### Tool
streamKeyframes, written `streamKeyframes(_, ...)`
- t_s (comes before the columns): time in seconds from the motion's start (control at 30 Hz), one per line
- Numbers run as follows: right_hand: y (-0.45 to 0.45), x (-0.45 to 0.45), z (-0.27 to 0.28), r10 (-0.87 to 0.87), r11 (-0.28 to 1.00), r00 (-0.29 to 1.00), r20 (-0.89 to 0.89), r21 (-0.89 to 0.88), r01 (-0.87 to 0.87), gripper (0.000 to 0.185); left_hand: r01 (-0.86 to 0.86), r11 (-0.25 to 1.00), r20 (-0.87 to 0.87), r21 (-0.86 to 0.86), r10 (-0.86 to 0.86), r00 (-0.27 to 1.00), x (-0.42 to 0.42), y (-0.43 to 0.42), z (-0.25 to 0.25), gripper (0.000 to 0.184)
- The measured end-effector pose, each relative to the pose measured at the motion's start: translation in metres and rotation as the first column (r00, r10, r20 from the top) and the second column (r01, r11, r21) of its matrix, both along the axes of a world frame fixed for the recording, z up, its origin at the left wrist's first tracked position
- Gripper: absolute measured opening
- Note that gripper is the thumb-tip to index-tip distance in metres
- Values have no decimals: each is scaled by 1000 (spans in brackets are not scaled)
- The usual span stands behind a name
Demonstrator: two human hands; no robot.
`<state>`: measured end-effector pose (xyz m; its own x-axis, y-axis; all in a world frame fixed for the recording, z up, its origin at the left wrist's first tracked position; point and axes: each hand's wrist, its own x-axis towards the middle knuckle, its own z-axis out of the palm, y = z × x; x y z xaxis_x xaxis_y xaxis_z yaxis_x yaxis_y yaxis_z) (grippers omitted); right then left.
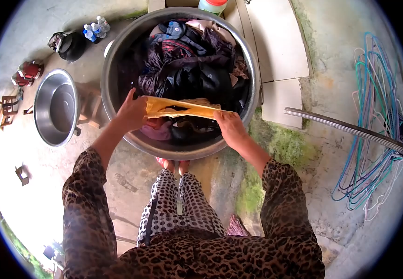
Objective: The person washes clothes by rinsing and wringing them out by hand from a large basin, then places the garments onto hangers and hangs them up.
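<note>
Tub (178, 152): beneath the person's left hand (133, 113) and right hand (230, 128);
Clothes (196, 76): in the tub;
Basin (62, 109): left of the left hand;
Bottles (96, 30): beyond the left hand, leftward;
Hangers (365, 88): right of the right hand; pole (340, 126) across them

Leopard-print brown-and-black sleeves (89, 195), white trousers (166, 204) with dark dots, yellow-orange cloth (178, 106), silver-grey basins (252, 88) (57, 109), blue, green, white and pink clothes hangers (373, 130), mossy green patches (287, 151) on grey concrete (327, 176)

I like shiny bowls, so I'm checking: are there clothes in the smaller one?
No, the smaller bowl shows only bare metal inside.
</note>
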<state>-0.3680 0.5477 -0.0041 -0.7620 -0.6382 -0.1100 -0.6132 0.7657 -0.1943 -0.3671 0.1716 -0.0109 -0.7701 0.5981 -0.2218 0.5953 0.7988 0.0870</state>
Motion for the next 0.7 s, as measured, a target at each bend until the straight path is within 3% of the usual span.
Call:
streamKeyframes(0.03, -2, 1, -9, -7, 1000, 1000, -13, 7, 7, 28, 55, 992, -55, -110, -62, 997, 6, 3, -13, 20)
streamKeyframes(0.07, -6, 2, -24, -12, 1000, 1000, -27, 14, 13, 27, 81, 966, 47, -246, -71, 996, 9, 13, -19, 25)
streamKeyframes(0.17, -27, 0, -64, -27, 999, 1000, 15, -31, 28, 19, -137, 990, -23, 40, 138, 990, 30, 43, -80, 42)
streamKeyframes(0.23, -55, 7, -86, -159, 984, 982, 105, 94, 150, 27, -275, 962, 89, 7, 273, 958, 36, 72, -92, 49)
streamKeyframes(0.3, -79, 13, -124, -260, 946, 963, 75, 219, 239, 29, -353, 934, 134, -48, 356, 925, 36, 94, -101, 52)
streamKeyframes(0.33, -88, 10, -126, -287, 903, 934, 211, 385, 191, 39, -365, 927, 125, -83, 373, 919, 36, 101, -106, 52)
streamKeyframes(0.43, -77, 32, -225, -236, 927, 971, 48, 312, 210, 50, -343, 903, 32, -257, 363, 931, 41, 108, -139, 53)
streamKeyframes(0.47, -81, 17, -198, -301, 901, 911, 282, 398, 174, 57, -306, 901, 28, -307, 330, 944, 43, 105, -151, 53)
streamKeyframes(0.5, -79, 6, -195, -314, 924, 885, 344, 323, 203, 55, -267, 896, 26, -355, 295, 955, 45, 101, -162, 53)
streamKeyframes(0.57, -70, -2, -201, -325, 946, 823, 465, 174, 275, 52, -194, 898, 174, -394, 280, 944, 34, 101, -136, 53)
streamKeyframes(0.63, -56, 4, -199, -316, 937, 897, 311, 251, 243, 36, -161, 901, 235, -402, 272, 933, 21, 97, -110, 53)
streamKeyframes(0.7, -47, -19, -158, -248, 944, 848, 468, 313, 104, 28, -172, 904, 211, -392, 270, 939, 15, 89, -93, 54)
